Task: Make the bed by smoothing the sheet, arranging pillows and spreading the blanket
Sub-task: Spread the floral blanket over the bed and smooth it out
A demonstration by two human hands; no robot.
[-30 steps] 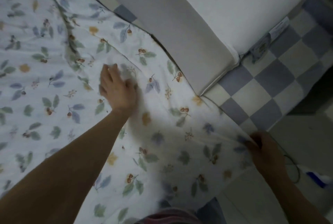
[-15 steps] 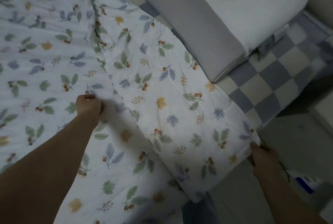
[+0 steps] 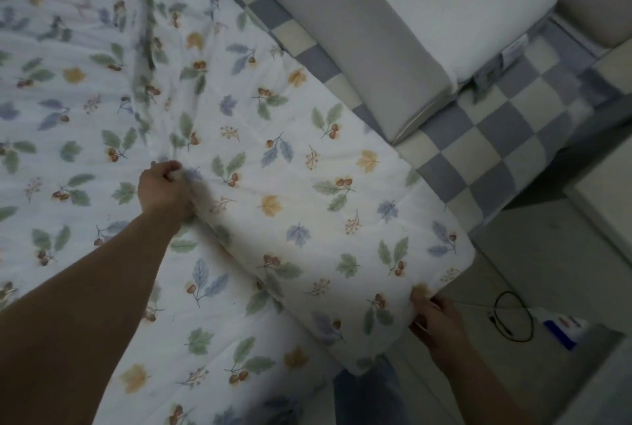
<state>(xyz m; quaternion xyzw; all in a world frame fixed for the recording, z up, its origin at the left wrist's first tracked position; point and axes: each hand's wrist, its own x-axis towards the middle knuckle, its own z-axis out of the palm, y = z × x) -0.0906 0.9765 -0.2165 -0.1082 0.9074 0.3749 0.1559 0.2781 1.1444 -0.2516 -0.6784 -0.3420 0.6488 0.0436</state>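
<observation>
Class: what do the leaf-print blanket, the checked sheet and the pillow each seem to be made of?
Blanket: likely quilted cotton, matte; stitch lines, padded fold.
Checked sheet: seems woven fabric, matte; lies flat.
Pillow: probably foam in a soft cover; keeps blocky edges.

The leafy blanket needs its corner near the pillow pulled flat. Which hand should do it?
Probably the right hand. It already pinches the leafy blanket at its edge close to that corner, nearer the pillow. The left hand grips a fold further into the bed.
</observation>
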